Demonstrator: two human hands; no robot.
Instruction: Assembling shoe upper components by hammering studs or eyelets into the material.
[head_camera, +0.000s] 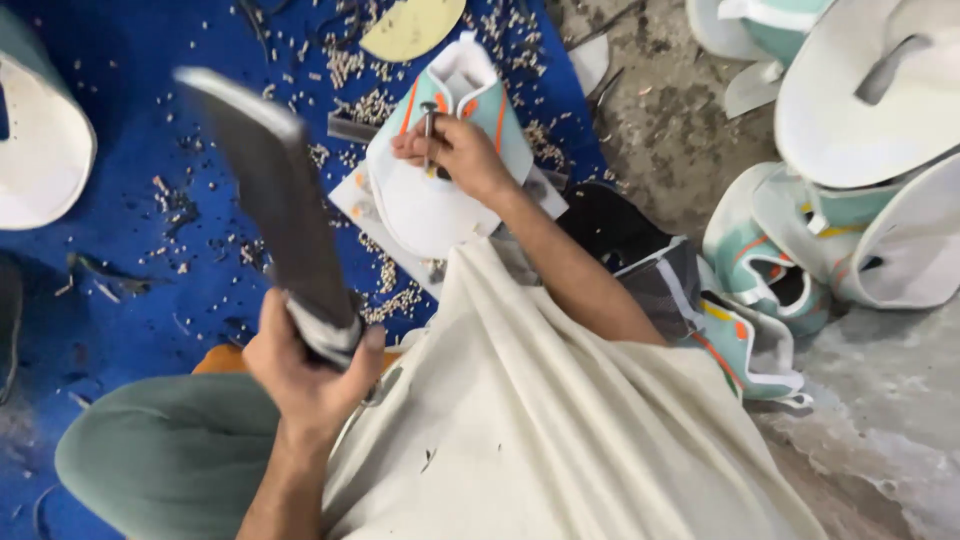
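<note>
Biggest thing here is the blue mat (110, 290) spread on the floor, littered all over with little pale punched-out bits (385, 305) and dark scraps. Off to the right on bare concrete sits a pile of shoe uppers (800, 250), white and mint with orange and yellow trim; I can't tell whether those are finished or waiting. A cream cloth (560, 430) covers the person's lap, and a grey-green trouser knee (170, 455) pokes out at lower left.

Next, the long dark flat bar (270, 200), blurred and raised up. The left hand (305, 375) has its fingers wrapped tight around the lower end, gripping it like a mallet.

The shoe upper (430, 190) being worked lies flat on the mat just past the lap, on what looks like a pale board. The right hand (455, 150) rests on it, fingers pinched narrow around a small metal punch (428, 130) standing upright on the mint section near the orange stripes.

Judging from the scatter of punchings, plenty of holes are already done; this upper looks mid-way, with the strike not yet landed.
</note>
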